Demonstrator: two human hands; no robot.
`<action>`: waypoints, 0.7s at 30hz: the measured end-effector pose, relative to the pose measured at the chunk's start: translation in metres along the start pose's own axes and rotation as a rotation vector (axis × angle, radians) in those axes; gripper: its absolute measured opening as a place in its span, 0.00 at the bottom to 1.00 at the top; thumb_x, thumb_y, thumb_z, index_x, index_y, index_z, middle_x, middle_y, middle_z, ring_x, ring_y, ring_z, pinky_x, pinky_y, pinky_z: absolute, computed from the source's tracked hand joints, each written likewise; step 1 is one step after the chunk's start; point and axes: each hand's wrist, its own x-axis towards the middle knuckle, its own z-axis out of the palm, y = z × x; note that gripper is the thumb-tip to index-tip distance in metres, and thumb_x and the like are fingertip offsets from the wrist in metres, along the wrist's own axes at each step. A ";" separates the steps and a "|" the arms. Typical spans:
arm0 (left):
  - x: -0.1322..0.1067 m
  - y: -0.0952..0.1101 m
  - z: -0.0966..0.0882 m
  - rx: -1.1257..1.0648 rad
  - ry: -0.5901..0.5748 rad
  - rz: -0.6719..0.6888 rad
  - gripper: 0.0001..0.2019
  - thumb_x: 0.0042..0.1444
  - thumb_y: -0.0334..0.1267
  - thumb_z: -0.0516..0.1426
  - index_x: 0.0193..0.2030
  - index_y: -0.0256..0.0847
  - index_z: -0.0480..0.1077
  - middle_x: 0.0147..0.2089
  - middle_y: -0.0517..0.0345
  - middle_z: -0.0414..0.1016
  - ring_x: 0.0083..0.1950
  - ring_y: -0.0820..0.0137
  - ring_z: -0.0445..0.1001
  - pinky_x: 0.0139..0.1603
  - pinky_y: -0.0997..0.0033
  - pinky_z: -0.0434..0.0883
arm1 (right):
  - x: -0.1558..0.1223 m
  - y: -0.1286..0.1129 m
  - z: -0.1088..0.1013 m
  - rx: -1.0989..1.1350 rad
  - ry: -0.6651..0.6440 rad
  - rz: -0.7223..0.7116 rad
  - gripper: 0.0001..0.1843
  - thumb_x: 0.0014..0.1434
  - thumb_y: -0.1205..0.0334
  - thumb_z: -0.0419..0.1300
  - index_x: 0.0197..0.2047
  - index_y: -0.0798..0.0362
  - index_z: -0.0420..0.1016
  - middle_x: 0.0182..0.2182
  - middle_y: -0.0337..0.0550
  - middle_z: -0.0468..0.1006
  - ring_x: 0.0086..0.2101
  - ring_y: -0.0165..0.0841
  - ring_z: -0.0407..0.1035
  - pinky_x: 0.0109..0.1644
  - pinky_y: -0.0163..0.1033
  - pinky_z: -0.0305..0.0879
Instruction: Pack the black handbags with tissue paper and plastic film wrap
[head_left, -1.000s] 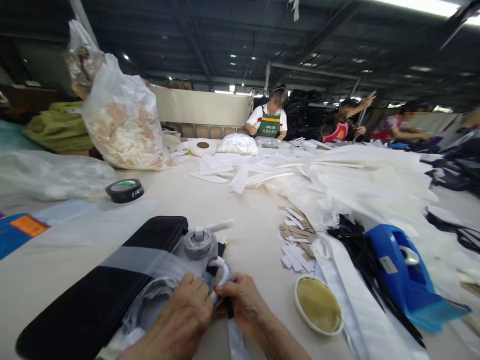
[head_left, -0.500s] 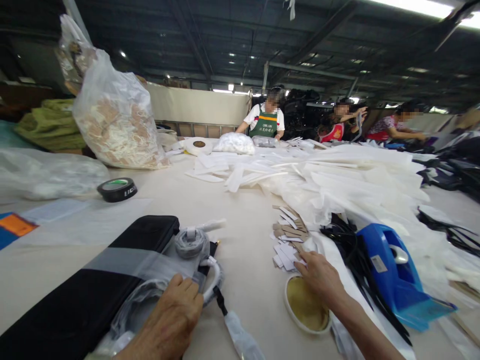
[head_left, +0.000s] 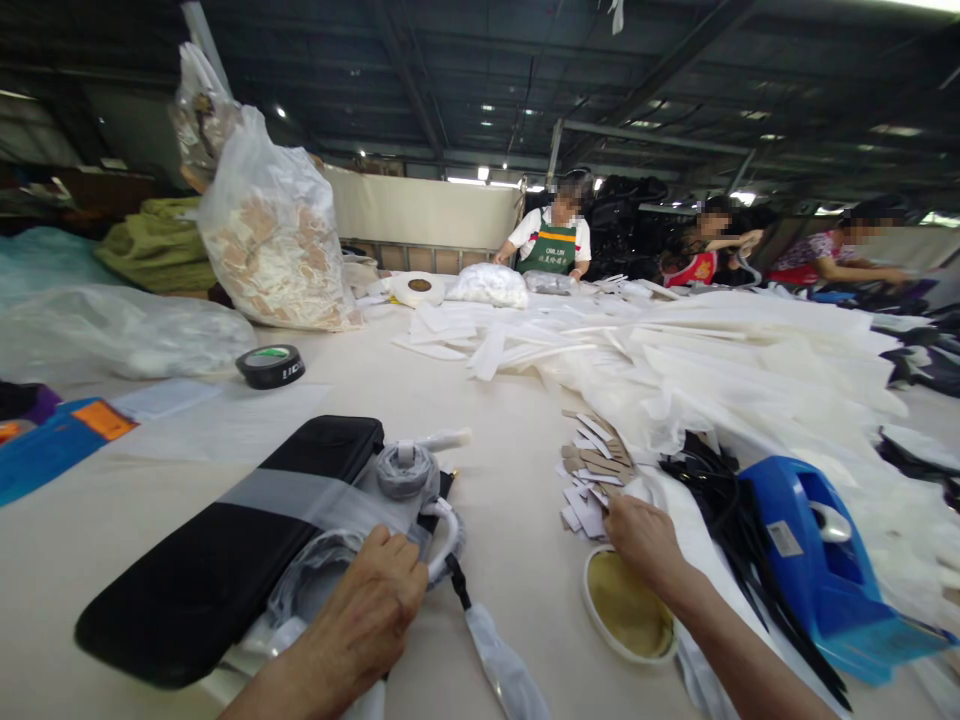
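Observation:
A long black padded case (head_left: 225, 560) lies on the table at the left, with a clear plastic band across it. Coiled straps in clear wrapping (head_left: 407, 470) sit at its right end. My left hand (head_left: 375, 600) is closed round a white wrapped handle (head_left: 444, 545) beside the case; the part inside the fist is hidden. A black clip and plastic-covered strap (head_left: 499, 650) hang off to its right. My right hand (head_left: 646, 540) pinches at the edge of a pile of white and brown card slips (head_left: 589, 500), with a slip at its fingertips. Below it lies a round, white-rimmed pad (head_left: 630, 608), yellowish inside.
A blue tape dispenser (head_left: 810, 560) and black straps (head_left: 731, 520) lie to the right. Sheets of white material (head_left: 675, 350) spread across the far table. At the left are a black tape roll (head_left: 270, 366) and a full plastic bag (head_left: 277, 230). Other people work behind.
My right hand's fingers have drawn together at the card slips. My left hand keeps its grip by the case. The whole view has shifted, so things appear further right.

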 end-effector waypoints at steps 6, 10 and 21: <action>0.000 0.002 -0.004 -0.004 -0.019 -0.002 0.14 0.52 0.20 0.45 0.29 0.36 0.68 0.33 0.50 0.71 0.36 0.62 0.66 0.38 0.60 0.57 | -0.017 0.004 -0.015 -0.099 0.100 -0.034 0.12 0.59 0.75 0.50 0.29 0.58 0.73 0.27 0.47 0.75 0.31 0.37 0.69 0.34 0.39 0.60; -0.001 0.000 -0.002 -0.004 0.016 0.008 0.14 0.53 0.21 0.45 0.29 0.36 0.68 0.32 0.49 0.71 0.36 0.61 0.66 0.39 0.59 0.57 | -0.018 0.006 -0.014 -0.102 0.181 -0.053 0.13 0.59 0.73 0.50 0.27 0.58 0.73 0.27 0.51 0.75 0.32 0.40 0.69 0.33 0.40 0.58; 0.000 0.000 -0.003 0.014 -0.013 0.005 0.12 0.53 0.22 0.45 0.29 0.37 0.67 0.33 0.49 0.71 0.37 0.60 0.66 0.39 0.59 0.57 | -0.003 -0.006 0.006 0.057 0.251 -0.179 0.12 0.60 0.61 0.55 0.26 0.54 0.70 0.25 0.43 0.74 0.27 0.34 0.67 0.30 0.37 0.58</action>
